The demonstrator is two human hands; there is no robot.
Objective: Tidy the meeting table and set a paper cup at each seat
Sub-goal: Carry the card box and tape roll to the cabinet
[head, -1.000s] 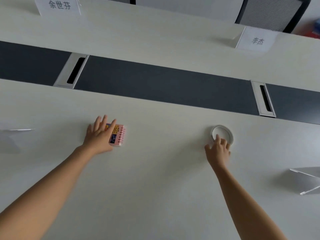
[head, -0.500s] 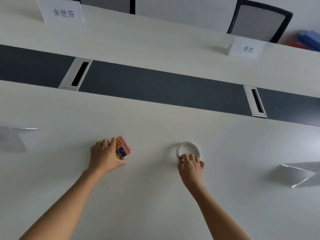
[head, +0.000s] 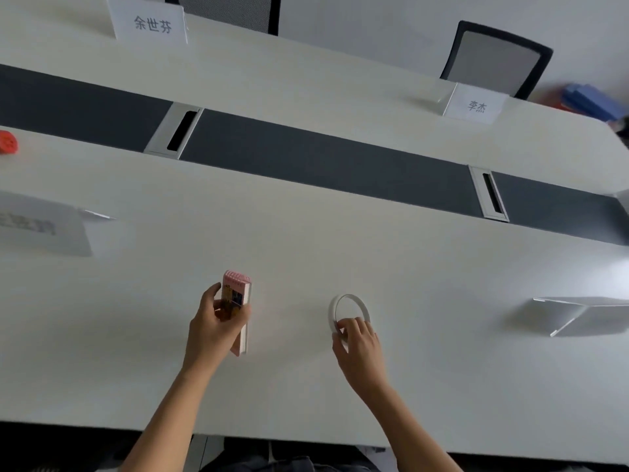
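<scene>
Red item (head: 7, 142) — far left table edge, well apart from either hand; blurred, kind not told.

Near-left name card (head: 44, 226) — standing, left of the left hand and beyond it.

Left hand (head: 214, 325) — fingers (head: 210, 294) clamped on the notebook (head: 238, 311). A second ago the hand lay flat over the pink notebook on the table (head: 306, 233); now the notebook is lifted and tipped up on edge, spiral end away from the person, nearer the table's front edge.

Right hand (head: 357, 338) — fingers (head: 350, 325) closed on the near rim of the white ring (head: 349, 313), probably a tape roll. Earlier it lay flat, farther out; now it is drawn in and raised, its far rim tilted up.

Near-right card stand (head: 585, 315) — right of the right hand, well apart.

Far side — two name cards (head: 149, 22) (head: 474, 103), each before a chair (head: 493, 56).

Paper cups — none in view.

Judgement: both stray items are now in hand, so the clearing of this seat looks nearly done; they need stowing somewhere off the table, and cup-setting has not begun.
</scene>
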